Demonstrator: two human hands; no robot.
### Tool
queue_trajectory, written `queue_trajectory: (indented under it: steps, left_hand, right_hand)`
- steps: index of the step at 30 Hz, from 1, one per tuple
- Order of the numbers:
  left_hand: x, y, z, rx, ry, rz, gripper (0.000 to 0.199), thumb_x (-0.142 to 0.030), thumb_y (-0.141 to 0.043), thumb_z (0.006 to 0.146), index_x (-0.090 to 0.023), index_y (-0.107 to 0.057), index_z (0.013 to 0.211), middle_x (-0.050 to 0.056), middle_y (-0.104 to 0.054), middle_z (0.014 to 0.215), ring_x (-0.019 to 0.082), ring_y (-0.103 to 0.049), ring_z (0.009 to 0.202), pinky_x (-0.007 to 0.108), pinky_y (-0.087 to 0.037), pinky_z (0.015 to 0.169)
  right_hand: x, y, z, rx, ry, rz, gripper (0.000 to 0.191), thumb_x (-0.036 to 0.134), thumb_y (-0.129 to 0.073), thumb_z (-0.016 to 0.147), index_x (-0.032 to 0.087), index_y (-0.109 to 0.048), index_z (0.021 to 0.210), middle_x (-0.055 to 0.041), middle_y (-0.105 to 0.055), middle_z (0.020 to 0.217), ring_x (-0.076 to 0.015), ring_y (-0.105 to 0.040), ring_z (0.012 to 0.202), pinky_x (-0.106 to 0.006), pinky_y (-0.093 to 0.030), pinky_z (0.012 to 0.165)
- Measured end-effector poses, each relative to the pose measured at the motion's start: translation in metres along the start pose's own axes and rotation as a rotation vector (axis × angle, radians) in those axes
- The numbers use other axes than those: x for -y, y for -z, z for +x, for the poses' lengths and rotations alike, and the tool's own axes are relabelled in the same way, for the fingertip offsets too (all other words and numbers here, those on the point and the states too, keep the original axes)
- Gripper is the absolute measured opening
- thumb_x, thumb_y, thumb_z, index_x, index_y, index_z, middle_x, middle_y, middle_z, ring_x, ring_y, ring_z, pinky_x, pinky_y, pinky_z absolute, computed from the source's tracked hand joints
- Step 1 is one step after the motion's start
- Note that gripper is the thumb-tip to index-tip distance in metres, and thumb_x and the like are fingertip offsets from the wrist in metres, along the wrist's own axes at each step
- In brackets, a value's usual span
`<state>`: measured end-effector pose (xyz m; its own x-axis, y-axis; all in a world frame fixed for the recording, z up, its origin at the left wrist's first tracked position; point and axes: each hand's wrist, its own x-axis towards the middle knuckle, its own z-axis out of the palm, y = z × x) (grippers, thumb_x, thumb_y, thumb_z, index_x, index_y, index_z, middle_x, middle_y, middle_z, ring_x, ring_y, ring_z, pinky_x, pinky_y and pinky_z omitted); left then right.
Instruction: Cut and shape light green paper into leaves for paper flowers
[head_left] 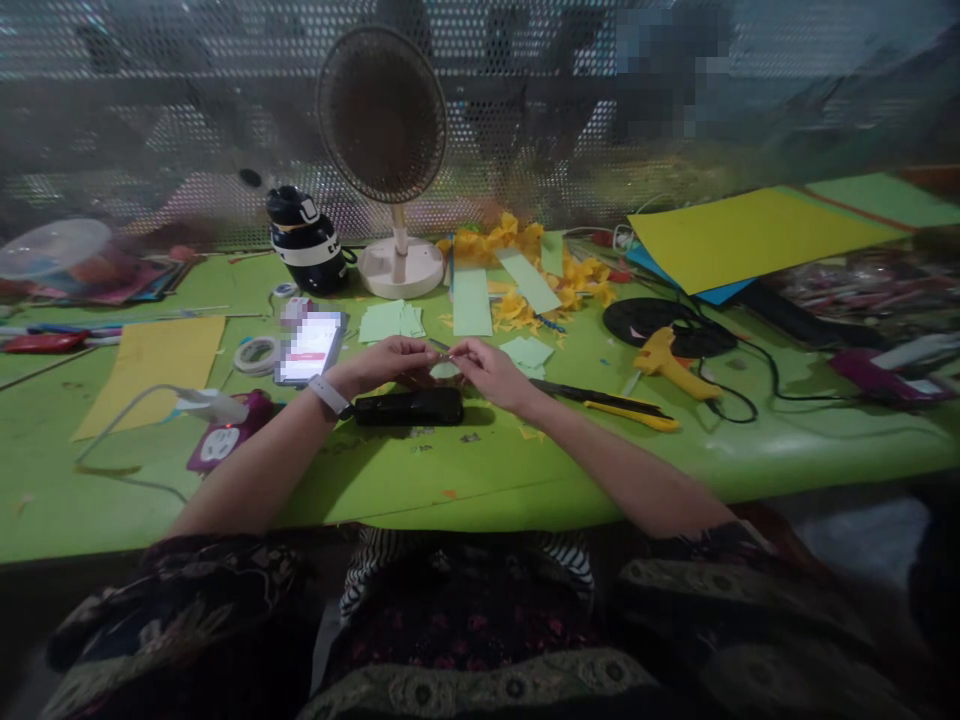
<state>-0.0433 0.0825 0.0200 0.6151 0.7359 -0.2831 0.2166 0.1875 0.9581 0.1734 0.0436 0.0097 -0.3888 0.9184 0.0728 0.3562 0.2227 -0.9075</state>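
My left hand (390, 362) and my right hand (491, 372) meet over the middle of the green table, both with pinched fingertips. Between them is a small pale green paper piece (444, 370), partly hidden by the fingers; its exact shape is hard to see. Just below the hands lies a black oblong case-like object (409, 407). A stack of pale green paper pieces (391, 321) is behind my left hand, and more green pieces (527, 353) lie beside my right hand. By my right wrist is a yellow and black cutter knife (630, 408).
A phone (311, 345), tape roll (256, 354) and purple power socket (221, 440) are at left. Behind stand a dark bottle (306, 245) and a fan (382, 115), near yellow paper flowers (577, 280). A yellow glue gun (675, 362) with its cord lies right, before large yellow sheets (750, 240).
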Motion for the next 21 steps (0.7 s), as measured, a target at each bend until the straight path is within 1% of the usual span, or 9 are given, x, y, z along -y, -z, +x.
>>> queue_trajectory:
  steps: [2, 5, 8, 9, 11, 13, 16, 18, 21]
  left_hand:
    - [0.003, 0.005, 0.0, 0.013, 0.035, -0.022, 0.025, -0.037, -0.072, 0.086, -0.018, -0.071, 0.101, 0.006, -0.075, 0.091, 0.018, -0.071, 0.088, 0.032, -0.054, 0.082]
    - [0.008, 0.011, 0.0, 0.048, 0.025, -0.088, 0.034, -0.026, -0.075, 0.083, -0.019, -0.069, 0.116, 0.007, -0.075, 0.101, 0.018, -0.071, 0.096, 0.031, -0.054, 0.085]
    - [0.012, 0.012, 0.001, 0.105, -0.014, -0.162, 0.06, -0.013, -0.077, 0.077, -0.024, -0.06, 0.133, 0.005, -0.073, 0.1, 0.018, -0.071, 0.101, 0.029, -0.053, 0.086]
    - [0.012, 0.011, 0.001, 0.108, -0.032, -0.167, 0.065, -0.011, -0.077, 0.076, -0.024, -0.058, 0.136, 0.004, -0.073, 0.097, 0.017, -0.071, 0.099, 0.029, -0.053, 0.085]
    - [0.013, 0.009, 0.003, 0.074, -0.064, -0.149, 0.061, -0.01, -0.076, 0.076, -0.022, -0.06, 0.133, 0.002, -0.072, 0.091, 0.014, -0.071, 0.09, 0.028, -0.053, 0.084]
    - [0.015, 0.008, 0.005, 0.009, -0.08, -0.128, 0.047, -0.013, -0.075, 0.079, -0.018, -0.065, 0.124, 0.002, -0.073, 0.089, 0.012, -0.069, 0.082, 0.029, -0.054, 0.083]
    - [0.017, 0.009, 0.008, -0.056, -0.099, -0.126, 0.033, -0.017, -0.074, 0.081, -0.015, -0.07, 0.113, 0.004, -0.074, 0.092, 0.011, -0.069, 0.081, 0.031, -0.055, 0.085]
    - [0.018, 0.009, 0.009, -0.07, -0.105, -0.119, 0.031, -0.018, -0.076, 0.08, -0.014, -0.071, 0.11, 0.004, -0.074, 0.089, 0.011, -0.069, 0.077, 0.031, -0.056, 0.084]
    - [0.018, 0.01, 0.01, -0.086, -0.115, -0.106, 0.034, -0.02, -0.078, 0.078, -0.013, -0.071, 0.11, 0.004, -0.075, 0.083, 0.011, -0.07, 0.076, 0.032, -0.056, 0.085]
  right_hand:
    - [-0.001, 0.001, 0.001, -0.024, -0.033, -0.011, 0.009, 0.024, -0.051, 0.099, 0.017, -0.057, 0.101, -0.0031, -0.068, 0.085, -0.0138, -0.066, 0.072, -0.028, -0.053, 0.065]
    - [-0.003, 0.002, 0.002, -0.055, -0.062, -0.016, 0.008, 0.02, -0.049, 0.099, 0.017, -0.056, 0.102, -0.0025, -0.068, 0.082, -0.0134, -0.065, 0.069, -0.027, -0.052, 0.063]
    - [-0.004, 0.002, 0.004, -0.077, -0.072, 0.02, 0.009, 0.019, -0.047, 0.1, 0.018, -0.056, 0.104, -0.003, -0.069, 0.087, -0.0124, -0.065, 0.07, -0.027, -0.052, 0.064]
    - [-0.005, 0.002, 0.004, -0.077, -0.078, 0.034, 0.01, 0.019, -0.047, 0.1, 0.018, -0.056, 0.104, -0.0034, -0.069, 0.089, -0.0121, -0.066, 0.07, -0.026, -0.052, 0.064]
    - [-0.006, 0.002, 0.004, -0.064, -0.091, 0.051, 0.011, 0.022, -0.047, 0.1, 0.017, -0.056, 0.103, -0.0045, -0.069, 0.09, -0.0123, -0.066, 0.071, -0.026, -0.052, 0.063]
    - [-0.006, 0.001, 0.004, -0.029, -0.096, 0.052, 0.016, 0.027, -0.046, 0.101, 0.017, -0.058, 0.103, -0.0052, -0.069, 0.087, -0.0134, -0.066, 0.071, -0.026, -0.052, 0.061]
    - [-0.006, 0.001, 0.002, 0.012, -0.075, 0.051, 0.025, 0.033, -0.043, 0.102, 0.017, -0.061, 0.107, -0.0061, -0.07, 0.084, -0.0151, -0.066, 0.072, -0.028, -0.052, 0.062]
    - [-0.006, 0.0, 0.001, 0.021, -0.05, 0.014, 0.027, 0.035, -0.047, 0.1, 0.016, -0.061, 0.112, -0.0059, -0.07, 0.084, -0.0152, -0.065, 0.071, -0.028, -0.051, 0.062]
    - [-0.006, -0.002, 0.0, 0.002, -0.001, -0.114, 0.034, 0.034, -0.062, 0.09, 0.014, -0.062, 0.117, -0.0039, -0.068, 0.081, -0.0141, -0.06, 0.065, -0.027, -0.047, 0.058]
